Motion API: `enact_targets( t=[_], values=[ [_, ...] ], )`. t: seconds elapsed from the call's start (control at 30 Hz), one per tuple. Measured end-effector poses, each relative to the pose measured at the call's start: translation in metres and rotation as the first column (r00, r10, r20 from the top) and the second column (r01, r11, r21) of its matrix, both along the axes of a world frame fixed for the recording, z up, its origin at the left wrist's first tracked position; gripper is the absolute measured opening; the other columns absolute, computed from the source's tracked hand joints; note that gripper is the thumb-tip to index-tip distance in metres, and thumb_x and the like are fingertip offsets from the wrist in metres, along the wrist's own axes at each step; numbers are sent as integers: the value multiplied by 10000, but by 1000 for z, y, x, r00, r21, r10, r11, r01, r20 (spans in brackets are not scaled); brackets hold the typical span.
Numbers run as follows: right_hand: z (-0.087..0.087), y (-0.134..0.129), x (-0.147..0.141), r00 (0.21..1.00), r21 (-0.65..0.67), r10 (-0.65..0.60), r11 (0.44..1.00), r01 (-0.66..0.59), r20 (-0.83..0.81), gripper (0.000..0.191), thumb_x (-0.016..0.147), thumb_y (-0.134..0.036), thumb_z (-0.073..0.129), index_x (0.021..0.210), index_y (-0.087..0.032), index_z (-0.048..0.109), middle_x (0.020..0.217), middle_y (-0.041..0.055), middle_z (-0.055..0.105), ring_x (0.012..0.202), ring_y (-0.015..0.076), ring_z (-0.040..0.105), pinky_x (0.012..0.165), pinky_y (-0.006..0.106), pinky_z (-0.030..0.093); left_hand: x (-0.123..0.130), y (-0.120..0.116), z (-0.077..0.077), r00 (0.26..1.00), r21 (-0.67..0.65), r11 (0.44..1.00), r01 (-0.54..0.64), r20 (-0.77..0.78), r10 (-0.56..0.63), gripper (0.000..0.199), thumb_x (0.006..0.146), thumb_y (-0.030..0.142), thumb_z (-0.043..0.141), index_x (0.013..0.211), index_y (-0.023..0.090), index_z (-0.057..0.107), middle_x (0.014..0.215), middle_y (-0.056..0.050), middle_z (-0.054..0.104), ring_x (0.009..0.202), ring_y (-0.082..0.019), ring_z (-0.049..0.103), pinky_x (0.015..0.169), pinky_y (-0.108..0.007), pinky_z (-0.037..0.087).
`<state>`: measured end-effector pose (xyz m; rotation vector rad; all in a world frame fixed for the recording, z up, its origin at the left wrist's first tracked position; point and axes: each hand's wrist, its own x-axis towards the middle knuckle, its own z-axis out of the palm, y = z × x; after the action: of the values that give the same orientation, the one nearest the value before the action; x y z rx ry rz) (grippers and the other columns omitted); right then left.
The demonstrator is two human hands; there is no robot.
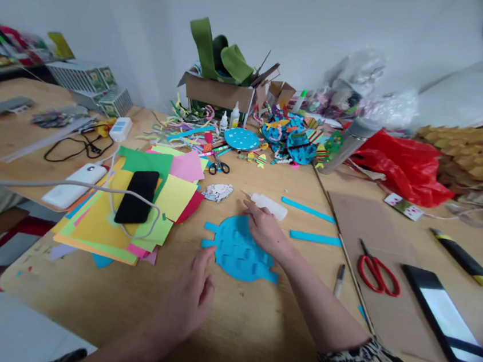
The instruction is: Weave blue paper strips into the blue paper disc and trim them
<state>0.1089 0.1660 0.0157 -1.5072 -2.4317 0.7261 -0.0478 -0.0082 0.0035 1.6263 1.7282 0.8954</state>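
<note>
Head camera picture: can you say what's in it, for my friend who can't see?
A person's left hand and right hand are at a round blue paper shape on a wooden table. A black phone lies on colourful paper at left, red-handled scissors at right, and craft bits are heaped behind.

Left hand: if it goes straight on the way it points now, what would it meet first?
Probably the left hand would meet the near-left edge of the round blue paper; the gap looks very small, but its depth is unclear.
</note>
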Motion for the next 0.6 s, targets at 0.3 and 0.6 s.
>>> enact_targets(
  t=[0.3,0.6],
  values=[
    [6,-16,18,993,68,-53,997,47,101,473,904,-171,351,1362,-124,461,1110,159,687,1065,285,619,907,402,427,8,-16,17,462,-503,859,96,787,409,495,750,283,572,1221,245,424,1332,-134,479,1120,-262,589,953,-448,460],
    [17,-74,61,981,-117,-182,978,173,-71,470,924,-228,326,1361,-105,449,1031,145,709,927,247,674,773,353,484,-16,16,28,361,-561,825,-67,757,544,517,802,338,538,1279,246,360,1405,-142,441,974,-311,667,876,-512,504]
  ],
)
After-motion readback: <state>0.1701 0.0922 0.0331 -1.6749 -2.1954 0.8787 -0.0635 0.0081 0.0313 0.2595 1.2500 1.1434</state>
